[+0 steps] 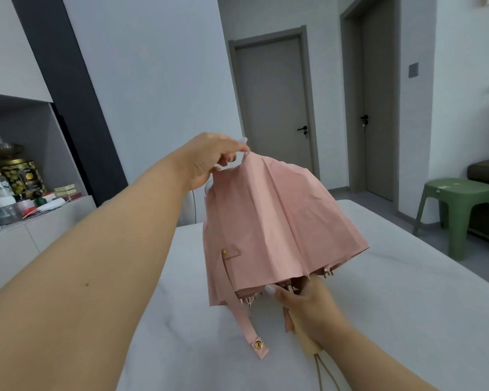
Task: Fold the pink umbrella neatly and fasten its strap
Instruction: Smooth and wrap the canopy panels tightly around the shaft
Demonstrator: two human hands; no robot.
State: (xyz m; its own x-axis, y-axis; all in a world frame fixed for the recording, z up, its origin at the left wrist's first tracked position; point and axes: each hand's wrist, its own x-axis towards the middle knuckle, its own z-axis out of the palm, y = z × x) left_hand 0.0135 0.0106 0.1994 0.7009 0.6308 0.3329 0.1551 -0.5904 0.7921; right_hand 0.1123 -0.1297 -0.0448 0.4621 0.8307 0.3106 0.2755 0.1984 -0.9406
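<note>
Umbrella: pink fabric folding umbrella [268, 221], collapsed but loose, held upright in the air above the middle of the white marble-look tabletop [378, 306]; canopy panels hang billowed and uneven.
Left hand: left hand [209, 162] pinches the top tip of the canopy between thumb and fingers, the other fingers curled, and lifts it.
Right hand: right hand [308, 309] is wrapped around the pale cream handle [307, 344] just under the rib ends, thumb up against the canopy's lower edge.
Strap: pink fabric strap with a gold snap [251, 331] dangles free below the canopy, unfastened; its matching gold stud [224, 252] sits on a small tab on the near panel.
Step in hand: I judge this to be straightening the panels before rolling.
How to do it well: keep the tip pulled taut so the folds fall straight, lay every panel the same way round, then twist the handle so the cloth wraps tight toward the strap side.
Risk: a bunched panel would leave the roll too fat for the snap to reach.
Progress: early; no fold set yet.
</note>
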